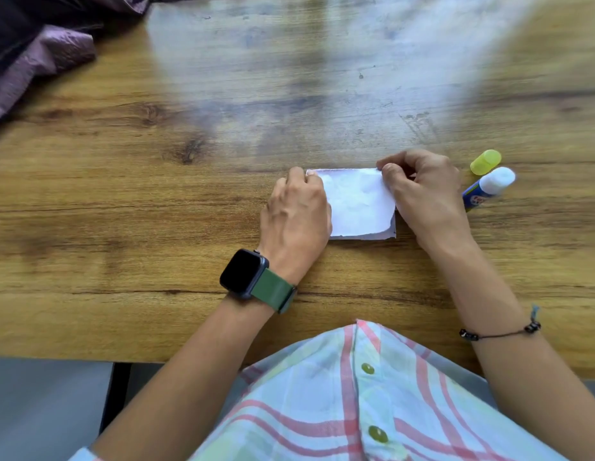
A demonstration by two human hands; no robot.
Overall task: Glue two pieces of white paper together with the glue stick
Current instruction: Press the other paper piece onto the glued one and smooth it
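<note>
Two pieces of white paper (pixel 357 202) lie stacked on the wooden desk (pixel 156 201), the upper sheet with a ragged lower edge, the lower one showing as a thin strip along the near and right sides. The left hand (pixel 294 214) lies on the left end of the stack, fingers curled down over it; its grip is closed onto the paper, pressing rather than lifting. The right hand (pixel 422 191) pinches the upper sheet's far right corner between thumb and forefinger, the remaining fingers folded in.

Just right of the right hand the glue stick (pixel 487 189) lies on its side, uncapped, its white end pointing away from the person and its blue body partly hidden behind the hand. Its yellow-green cap (pixel 485 162) rests on the desk just beyond it, close but whether touching cannot be told.

A dark smartwatch (pixel 244 272) on a green strap sits on the left wrist, and a thin black cord bracelet (pixel 499 332) circles the right forearm. A crumpled purple cloth (pixel 40 58) occupies the far left corner of the desk, well apart from the paper. A plaid shirt (pixel 356 394) with green buttons fills the lower middle of the view.
</note>
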